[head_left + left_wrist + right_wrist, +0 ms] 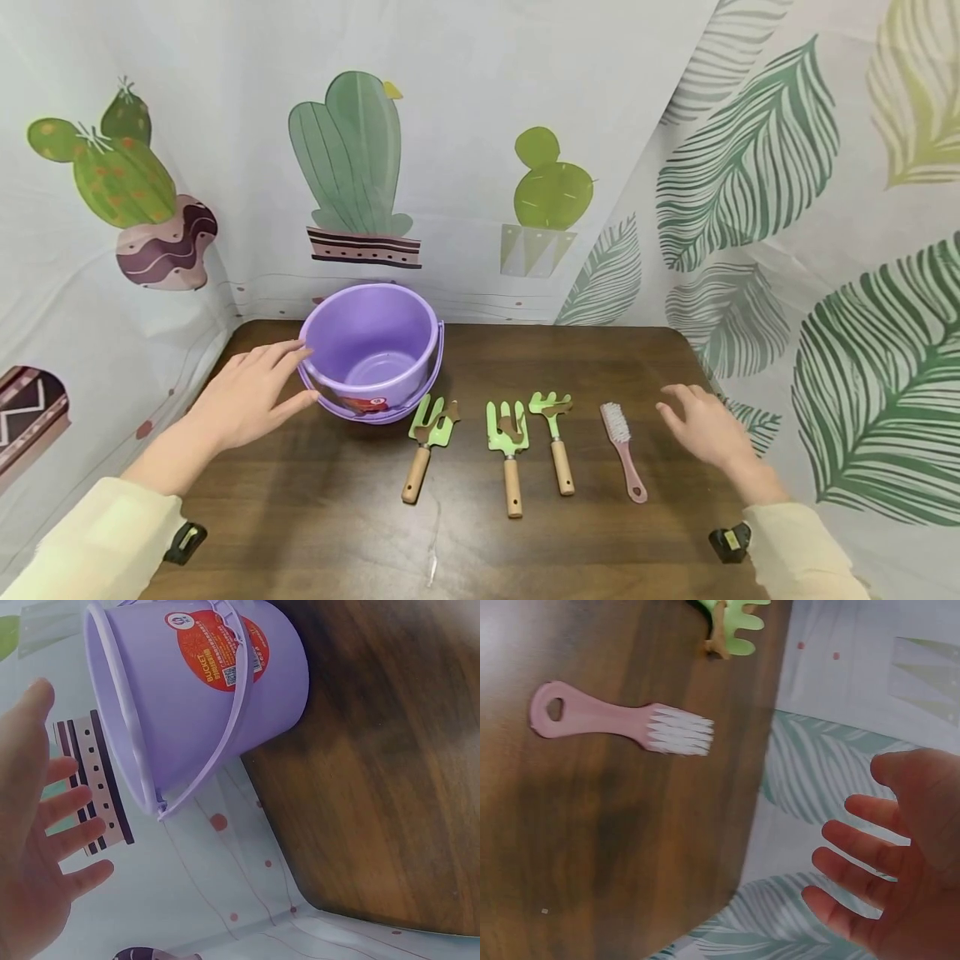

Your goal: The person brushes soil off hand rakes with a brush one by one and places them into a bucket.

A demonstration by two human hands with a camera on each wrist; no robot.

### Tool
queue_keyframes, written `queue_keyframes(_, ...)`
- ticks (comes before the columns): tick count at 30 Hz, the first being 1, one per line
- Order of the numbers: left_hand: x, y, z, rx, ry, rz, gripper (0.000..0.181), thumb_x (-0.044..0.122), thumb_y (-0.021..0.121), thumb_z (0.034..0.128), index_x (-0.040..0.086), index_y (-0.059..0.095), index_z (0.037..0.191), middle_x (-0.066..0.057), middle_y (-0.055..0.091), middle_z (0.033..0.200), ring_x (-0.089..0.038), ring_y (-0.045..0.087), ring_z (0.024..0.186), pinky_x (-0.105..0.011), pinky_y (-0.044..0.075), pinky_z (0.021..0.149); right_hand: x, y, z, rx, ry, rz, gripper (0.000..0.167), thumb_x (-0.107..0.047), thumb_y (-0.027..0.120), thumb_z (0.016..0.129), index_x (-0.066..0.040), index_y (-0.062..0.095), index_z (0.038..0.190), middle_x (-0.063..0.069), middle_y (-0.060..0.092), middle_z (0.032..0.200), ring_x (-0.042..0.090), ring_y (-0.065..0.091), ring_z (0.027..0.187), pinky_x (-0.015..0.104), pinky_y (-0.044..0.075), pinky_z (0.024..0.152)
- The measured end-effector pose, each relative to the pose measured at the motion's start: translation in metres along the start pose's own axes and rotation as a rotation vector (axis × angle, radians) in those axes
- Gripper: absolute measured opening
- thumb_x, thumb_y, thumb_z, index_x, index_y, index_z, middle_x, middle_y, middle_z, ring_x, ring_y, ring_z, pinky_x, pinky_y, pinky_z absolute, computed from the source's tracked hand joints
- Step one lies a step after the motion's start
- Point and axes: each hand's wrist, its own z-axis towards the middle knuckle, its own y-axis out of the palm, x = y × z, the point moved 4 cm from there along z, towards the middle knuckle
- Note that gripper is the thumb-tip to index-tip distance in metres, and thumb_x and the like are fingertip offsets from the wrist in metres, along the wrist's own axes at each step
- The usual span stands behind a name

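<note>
A purple bucket (360, 321) with a red label stands upright at the back left of the table, its handle hanging down. My left hand (251, 392) is at its left rim with fingers extended; in the left wrist view the hand (37, 847) appears apart from the bucket (165, 697). My right hand (708, 429) hovers to the right of a pink brush (626, 458) with white bristles, holding nothing. Between bucket and brush lie two green garden forks, a left one (417, 473) and a middle one (512, 487), and a small green rake (561, 467), all wooden-handled with brown patches.
The brown wooden table (352, 542) has rounded back corners. White cloth (465, 100) printed with cacti and leaves hangs behind it and at both sides. Dark devices are strapped at the left wrist (184, 543) and the right wrist (730, 543).
</note>
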Motion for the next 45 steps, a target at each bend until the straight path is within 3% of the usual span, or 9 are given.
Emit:
queue_keyframes(13, 0.002, 0.003, -0.019, 0.055, -0.003, -0.010, 0.049, 0.040, 0.064, 0.0825, 0.006, 0.057, 0.118, -0.014, 0.054, 0.121, -0.037, 0.052, 0.108, -0.051, 0.037, 0.085, 0.010, 0.033, -0.018, -0.042, 0.106, 0.065, 0.029, -0.024, 0.055, 0.090, -0.001, 0.060, 0.106, 0.021, 0.063, 0.102, 0.041, 0.061, 0.088, 0.054, 0.046, 0.070)
queue_keyframes(19, 0.007, 0.008, -0.031, 0.078, -0.015, -0.035, 0.045, 0.039, 0.064, 0.0826, 0.008, 0.058, 0.115, -0.013, 0.055, 0.120, -0.036, 0.053, 0.106, -0.052, 0.038, 0.084, 0.014, 0.053, -0.028, -0.076, 0.153, 0.099, 0.026, -0.023, 0.057, 0.088, -0.002, 0.062, 0.102, 0.013, 0.064, 0.090, 0.033, 0.062, 0.080, 0.050, 0.047, 0.067)
queue_keyframes(35, 0.020, 0.028, -0.050, 0.060, -0.039, -0.080, 0.041, 0.038, 0.064, 0.0825, 0.010, 0.059, 0.112, -0.010, 0.056, 0.119, -0.035, 0.055, 0.105, -0.052, 0.040, 0.084, 0.017, 0.090, -0.039, -0.200, 0.277, 0.132, 0.032, -0.030, 0.055, 0.088, -0.002, 0.060, 0.104, 0.012, 0.062, 0.093, 0.032, 0.061, 0.085, 0.049, 0.047, 0.069)
queue_keyframes(45, 0.030, 0.049, -0.056, 0.058, -0.012, -0.110, 0.042, 0.038, 0.065, 0.0813, 0.010, 0.060, 0.112, -0.007, 0.057, 0.116, -0.032, 0.057, 0.101, -0.050, 0.041, 0.083, 0.009, 0.104, -0.041, -0.264, 0.336, 0.146, 0.039, -0.031, 0.056, 0.087, 0.001, 0.057, 0.110, 0.015, 0.062, 0.094, 0.032, 0.061, 0.084, 0.049, 0.048, 0.066)
